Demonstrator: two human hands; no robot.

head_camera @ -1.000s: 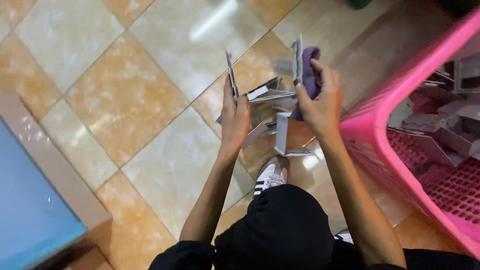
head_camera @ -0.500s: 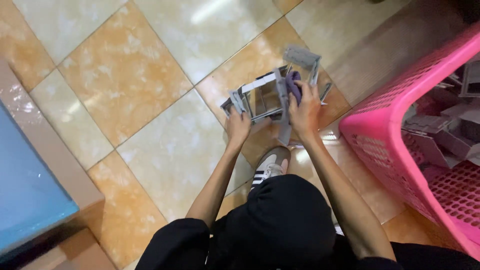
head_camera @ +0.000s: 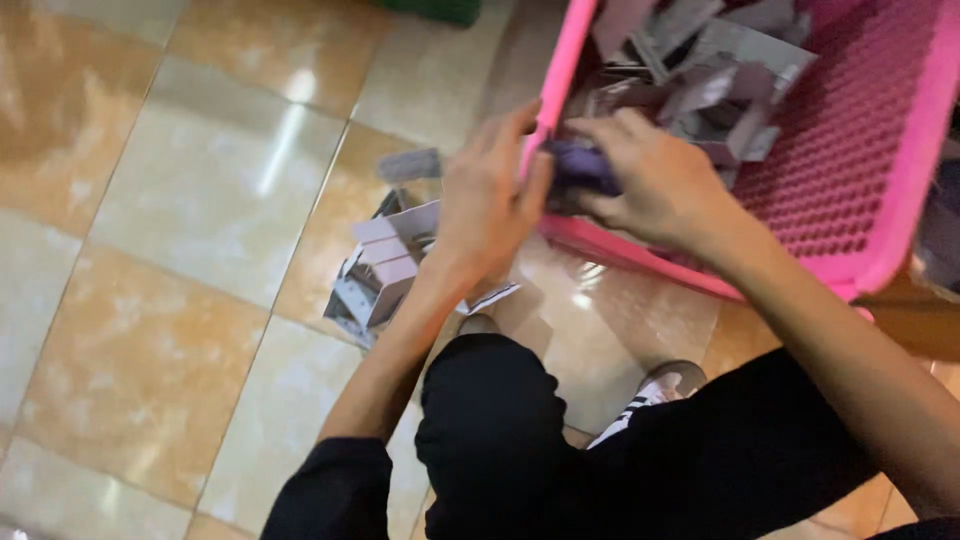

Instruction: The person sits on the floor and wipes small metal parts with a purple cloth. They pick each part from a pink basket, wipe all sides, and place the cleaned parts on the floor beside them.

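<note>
Left hand (head_camera: 490,200): at the near rim of the pink basket (head_camera: 900,180), fingers curled; whether its grip holds anything I cannot tell.
Right hand (head_camera: 660,185): inside the basket's near edge, grip closed on a purple cloth (head_camera: 580,165).
Done: a stack of grey cardboard pieces (head_camera: 385,270) lies on the tiled floor (head_camera: 180,200) beside the person's knee.
Left: many grey pieces (head_camera: 720,60) lie jumbled in the basket.
Around: striped shoe (head_camera: 650,395), black trousers.
In the way: the basket's rim stands between hands and pile.

left hand (head_camera: 490,205): reaching forward, fingers spread | right hand (head_camera: 655,185): fingers curled shut | arms bare, extended, hands close together
</note>
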